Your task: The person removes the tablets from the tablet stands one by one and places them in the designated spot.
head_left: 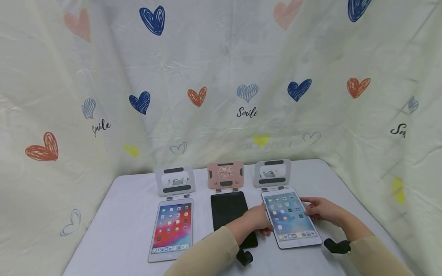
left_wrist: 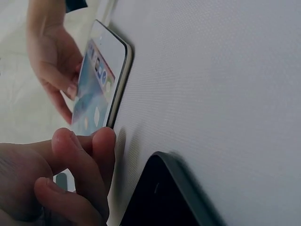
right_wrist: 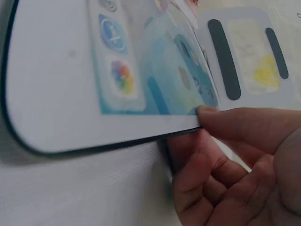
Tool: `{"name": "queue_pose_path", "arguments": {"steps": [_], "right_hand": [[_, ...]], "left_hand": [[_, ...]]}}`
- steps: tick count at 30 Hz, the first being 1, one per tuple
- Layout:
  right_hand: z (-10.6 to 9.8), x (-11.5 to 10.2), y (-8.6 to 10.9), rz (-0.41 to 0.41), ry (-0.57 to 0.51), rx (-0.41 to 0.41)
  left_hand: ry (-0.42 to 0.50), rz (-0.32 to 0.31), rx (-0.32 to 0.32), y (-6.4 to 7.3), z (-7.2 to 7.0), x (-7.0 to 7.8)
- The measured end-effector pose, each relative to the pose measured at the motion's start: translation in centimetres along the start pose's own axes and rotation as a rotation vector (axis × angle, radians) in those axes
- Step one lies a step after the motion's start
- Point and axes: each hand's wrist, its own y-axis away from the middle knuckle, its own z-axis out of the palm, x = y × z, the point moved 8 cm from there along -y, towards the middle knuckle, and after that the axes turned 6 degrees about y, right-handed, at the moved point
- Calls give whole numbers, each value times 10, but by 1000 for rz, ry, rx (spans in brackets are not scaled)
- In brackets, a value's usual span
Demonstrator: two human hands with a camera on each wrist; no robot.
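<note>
A white tablet (head_left: pixel 291 219) with a blue home screen lies slightly turned at the right of the table, between the two hands. My right hand (head_left: pixel 326 211) pinches its right edge; in the right wrist view the thumb (right_wrist: pixel 209 112) presses on the white border while curled fingers (right_wrist: pixel 197 179) sit beneath the edge. On the opposite side, my left hand (head_left: pixel 258 219) holds the tablet's left edge, its lower fingers (left_wrist: pixel 75 165) curled. That hand's forearm passes over a black tablet (head_left: pixel 228 209) with a dark screen, covering part of it.
Behind the white tablet stands a grey folding stand (head_left: pixel 272 173). A pink stand (head_left: pixel 226 174) is behind the black tablet. Farther left, another white tablet (head_left: pixel 172 226) with a red and blue screen lies before a second grey stand (head_left: pixel 175 181). A heart-printed curtain (head_left: pixel 221 69) surrounds the white table (head_left: pixel 121 222).
</note>
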Motion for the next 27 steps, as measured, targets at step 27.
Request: {"name": "queue_pose_path", "arguments": {"steps": [27], "right_hand": [[-6,-7,-9,56,256,34]], "left_hand": [[-25,-15,44,-2,1,-6]]}}
